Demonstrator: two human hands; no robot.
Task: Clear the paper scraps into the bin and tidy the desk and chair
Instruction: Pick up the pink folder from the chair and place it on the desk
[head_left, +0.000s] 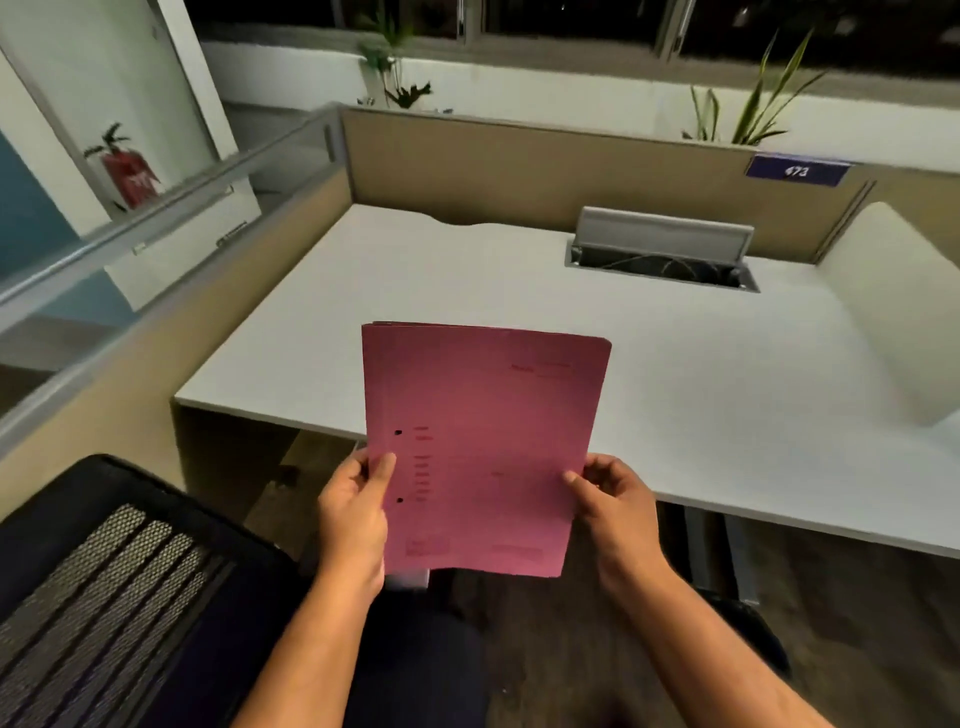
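The pink folder is up in the air over the near edge of the white desk. The left hand pinches its left side and the right hand pinches its right side, thumbs on top. Loose pages could slip out if it tips. The black mesh chair crowds the left. The desk ahead has lots of room.

Setting: office cubicle. White laminate tabletop enclosed by beige fabric partition panels; blue number plate reading 473 on the panel; grey flip-lid cable hatch set in the tabletop; black mesh-backed office chair alongside.
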